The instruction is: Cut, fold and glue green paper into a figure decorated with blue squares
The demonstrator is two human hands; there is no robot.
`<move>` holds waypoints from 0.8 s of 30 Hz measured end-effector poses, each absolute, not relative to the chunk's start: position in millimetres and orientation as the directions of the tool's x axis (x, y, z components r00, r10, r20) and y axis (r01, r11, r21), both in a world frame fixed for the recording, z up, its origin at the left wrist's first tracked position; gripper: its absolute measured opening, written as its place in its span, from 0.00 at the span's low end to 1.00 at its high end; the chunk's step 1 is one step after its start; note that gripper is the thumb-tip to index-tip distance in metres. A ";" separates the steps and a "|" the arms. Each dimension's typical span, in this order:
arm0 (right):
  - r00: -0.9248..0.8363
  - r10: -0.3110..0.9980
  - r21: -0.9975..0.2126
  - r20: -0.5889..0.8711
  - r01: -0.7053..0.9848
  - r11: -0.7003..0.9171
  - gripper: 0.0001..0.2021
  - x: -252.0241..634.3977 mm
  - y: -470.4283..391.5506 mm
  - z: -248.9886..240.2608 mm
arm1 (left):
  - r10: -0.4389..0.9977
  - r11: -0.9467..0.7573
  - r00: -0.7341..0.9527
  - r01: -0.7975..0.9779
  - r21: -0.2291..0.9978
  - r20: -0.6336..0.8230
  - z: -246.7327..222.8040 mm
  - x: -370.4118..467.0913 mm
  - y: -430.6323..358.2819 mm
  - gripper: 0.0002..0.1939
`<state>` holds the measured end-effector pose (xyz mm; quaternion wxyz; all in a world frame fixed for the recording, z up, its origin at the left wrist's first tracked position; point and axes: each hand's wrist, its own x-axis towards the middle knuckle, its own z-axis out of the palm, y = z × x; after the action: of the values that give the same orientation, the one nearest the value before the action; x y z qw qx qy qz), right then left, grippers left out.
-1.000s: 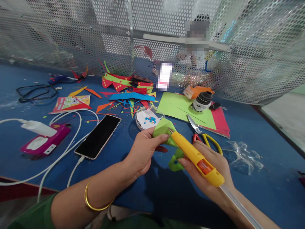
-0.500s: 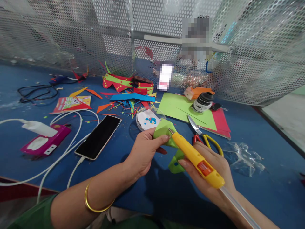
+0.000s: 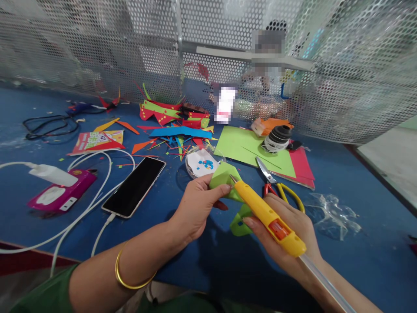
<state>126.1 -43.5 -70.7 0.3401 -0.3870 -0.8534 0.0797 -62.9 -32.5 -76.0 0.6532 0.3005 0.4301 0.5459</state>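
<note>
Pinched between the thumb and fingers of my left hand (image 3: pixel 198 204) is a green paper piece (image 3: pixel 224 174). My right hand (image 3: pixel 289 230) is wrapped round a yellow glue gun (image 3: pixel 260 208), whose metal tip rests at the green paper, close to my left thumb. A clear glue stick (image 3: pixel 325 282) runs out of the gun's back end. Below the tip, another green part (image 3: pixel 241 221) with a small blue square shows beside my right fingertips; whether it joins the upper piece is hidden. Just behind my left hand, a round clear dish (image 3: pixel 203 163) holds white paper with small blue bits.
Scissors (image 3: pixel 267 171) lie behind my right hand, near green sheets (image 3: pixel 254 150) and a black-and-white bottle (image 3: pixel 276 139). A phone (image 3: pixel 135 187), cables and a purple power socket (image 3: pixel 61 191) are at left. Paper scraps (image 3: pixel 179 132) lie before a mesh screen (image 3: pixel 114 48); a person is behind it.
Both hands, the green paper and the glue gun hold almost the same position. Behind the mesh, the person's blurred head has shifted slightly.
</note>
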 end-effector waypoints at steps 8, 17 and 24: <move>-0.467 0.720 -0.403 0.513 0.610 0.682 0.08 127.4 -45.1 -70.4 | 0.971 0.227 0.031 -0.444 0.867 -0.238 -77.1 -62.8 -31.3 0.08; -0.477 0.716 -0.381 0.510 0.621 0.685 0.10 126.1 -43.5 -69.8 | 0.968 0.236 0.031 -0.438 0.868 -0.248 -75.9 -62.9 -32.4 0.09; -0.473 0.712 -0.389 0.519 0.611 0.689 0.10 126.4 -44.6 -70.0 | 0.970 0.229 0.035 -0.451 0.862 -0.239 -76.0 -63.0 -31.9 0.09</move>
<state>126.4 -44.6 -70.0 0.3373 -0.3868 -0.8549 0.0752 -63.0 -31.9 -76.0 0.6538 0.2999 0.4325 0.5436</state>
